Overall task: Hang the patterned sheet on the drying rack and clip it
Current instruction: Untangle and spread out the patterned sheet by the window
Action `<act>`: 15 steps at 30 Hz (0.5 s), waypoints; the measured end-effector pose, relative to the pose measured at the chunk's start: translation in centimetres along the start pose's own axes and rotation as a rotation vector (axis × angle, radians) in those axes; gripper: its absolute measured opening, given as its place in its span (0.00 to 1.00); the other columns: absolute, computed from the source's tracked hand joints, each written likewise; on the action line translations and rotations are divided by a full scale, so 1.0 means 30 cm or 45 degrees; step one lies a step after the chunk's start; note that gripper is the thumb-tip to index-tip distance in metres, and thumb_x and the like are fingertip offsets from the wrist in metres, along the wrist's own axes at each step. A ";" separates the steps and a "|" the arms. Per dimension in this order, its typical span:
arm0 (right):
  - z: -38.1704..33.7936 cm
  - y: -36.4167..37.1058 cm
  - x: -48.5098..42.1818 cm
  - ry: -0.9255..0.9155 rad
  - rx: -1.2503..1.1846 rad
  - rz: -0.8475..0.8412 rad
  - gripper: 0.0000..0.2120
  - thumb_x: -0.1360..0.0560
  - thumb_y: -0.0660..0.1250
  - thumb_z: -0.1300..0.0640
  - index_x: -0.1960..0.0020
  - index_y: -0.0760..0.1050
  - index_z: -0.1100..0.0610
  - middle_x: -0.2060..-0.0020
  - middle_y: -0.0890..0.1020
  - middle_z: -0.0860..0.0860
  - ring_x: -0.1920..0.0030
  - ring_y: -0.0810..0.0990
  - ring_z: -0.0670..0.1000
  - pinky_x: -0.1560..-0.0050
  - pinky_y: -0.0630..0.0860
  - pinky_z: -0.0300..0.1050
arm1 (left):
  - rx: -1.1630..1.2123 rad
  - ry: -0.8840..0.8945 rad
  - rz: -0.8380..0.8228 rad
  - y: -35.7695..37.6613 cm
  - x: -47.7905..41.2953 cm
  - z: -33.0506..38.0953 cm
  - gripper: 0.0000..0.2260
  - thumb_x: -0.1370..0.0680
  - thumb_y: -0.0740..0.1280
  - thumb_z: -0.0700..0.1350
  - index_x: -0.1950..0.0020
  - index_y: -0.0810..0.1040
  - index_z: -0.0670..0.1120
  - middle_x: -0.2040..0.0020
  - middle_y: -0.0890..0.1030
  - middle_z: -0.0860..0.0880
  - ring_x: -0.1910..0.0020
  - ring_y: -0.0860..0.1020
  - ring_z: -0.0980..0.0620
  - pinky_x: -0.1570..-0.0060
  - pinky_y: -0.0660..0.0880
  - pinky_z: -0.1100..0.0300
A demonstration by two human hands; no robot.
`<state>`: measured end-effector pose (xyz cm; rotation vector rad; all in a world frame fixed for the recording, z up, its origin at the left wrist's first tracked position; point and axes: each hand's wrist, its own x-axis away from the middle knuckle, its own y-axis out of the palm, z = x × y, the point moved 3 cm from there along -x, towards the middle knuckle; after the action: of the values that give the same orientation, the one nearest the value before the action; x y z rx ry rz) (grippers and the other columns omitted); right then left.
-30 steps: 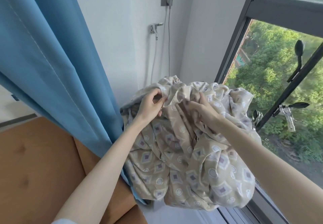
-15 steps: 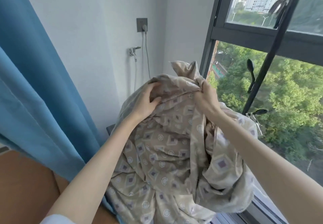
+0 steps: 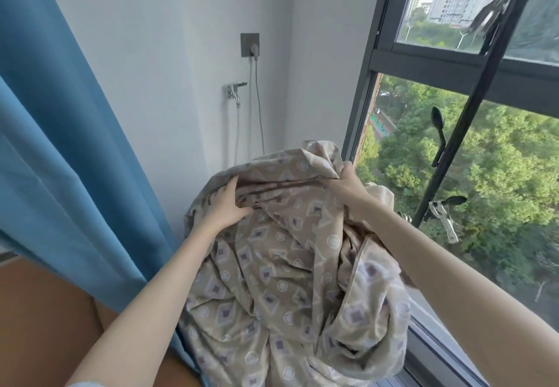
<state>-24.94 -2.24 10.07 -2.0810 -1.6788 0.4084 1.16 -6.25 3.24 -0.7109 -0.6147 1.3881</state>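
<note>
two bare hands hold up a bunched beige patterned sheet (image 3: 272, 265) in a corner beside a window. the left hand (image 3: 225, 206) grips a fold near the top, fingers tucked into the cloth, thumb lying on the front. the right hand (image 3: 348, 188) clutches the upper edge, fingers curled round it. the sheet hangs between the arms, just left of the slanting black drying rack pole (image 3: 472, 120). a metal clip (image 3: 443, 217) hangs on that pole. a blue curtain (image 3: 60, 144) falls at the left.
</note>
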 end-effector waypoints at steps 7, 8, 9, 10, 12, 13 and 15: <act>-0.062 0.014 0.036 -0.322 0.069 0.036 0.14 0.31 0.73 0.45 0.62 0.69 0.50 0.70 0.73 0.45 0.69 0.72 0.45 0.67 0.68 0.43 | 0.232 0.171 0.391 -0.031 0.062 0.057 0.42 0.25 0.69 0.46 0.24 0.41 0.54 0.53 0.80 0.50 0.56 0.78 0.54 0.57 0.74 0.60; -0.067 0.015 0.038 -0.336 0.001 -0.015 0.11 0.32 0.74 0.49 0.62 0.72 0.50 0.69 0.74 0.45 0.67 0.74 0.46 0.66 0.71 0.46 | 0.265 0.221 0.418 -0.041 0.054 0.080 0.42 0.25 0.69 0.45 0.24 0.40 0.57 0.58 0.81 0.52 0.60 0.79 0.56 0.62 0.75 0.61; -0.070 0.014 0.044 -0.346 -0.072 -0.051 0.08 0.31 0.74 0.54 0.59 0.75 0.52 0.68 0.76 0.47 0.65 0.76 0.48 0.65 0.73 0.48 | 0.270 0.245 0.416 -0.053 0.040 0.104 0.41 0.25 0.69 0.44 0.24 0.42 0.59 0.58 0.81 0.53 0.60 0.79 0.56 0.63 0.76 0.60; -0.074 0.008 0.053 -0.355 -0.129 -0.073 0.06 0.31 0.73 0.58 0.56 0.76 0.54 0.66 0.77 0.48 0.64 0.76 0.49 0.65 0.74 0.46 | 0.228 0.239 0.374 -0.064 0.021 0.127 0.37 0.25 0.68 0.45 0.25 0.48 0.60 0.56 0.82 0.53 0.58 0.80 0.54 0.62 0.77 0.58; -0.083 -0.011 0.074 -0.361 -0.174 -0.086 0.09 0.30 0.71 0.63 0.51 0.76 0.58 0.64 0.77 0.49 0.64 0.76 0.47 0.67 0.73 0.35 | -0.003 0.174 0.217 -0.066 -0.016 0.151 0.18 0.24 0.64 0.44 0.35 0.70 0.57 0.50 0.83 0.51 0.51 0.80 0.49 0.58 0.76 0.55; -0.086 -0.024 0.083 -0.351 -0.184 -0.087 0.12 0.30 0.73 0.62 0.49 0.76 0.58 0.63 0.77 0.48 0.64 0.76 0.46 0.69 0.71 0.31 | -0.087 0.145 0.187 -0.063 -0.022 0.158 0.11 0.24 0.62 0.43 0.45 0.76 0.55 0.49 0.83 0.50 0.49 0.79 0.47 0.57 0.76 0.55; -0.089 -0.057 0.088 -0.302 -0.173 -0.103 0.18 0.33 0.77 0.57 0.47 0.75 0.58 0.60 0.78 0.47 0.62 0.77 0.44 0.67 0.72 0.30 | -0.074 0.110 0.259 -0.058 -0.030 0.165 0.10 0.25 0.59 0.39 0.53 0.77 0.51 0.50 0.83 0.49 0.50 0.79 0.46 0.56 0.77 0.52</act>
<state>-24.53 0.23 13.34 -2.1197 -1.9702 0.5470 -1.50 -6.79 7.82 -0.8947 -0.5272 1.5222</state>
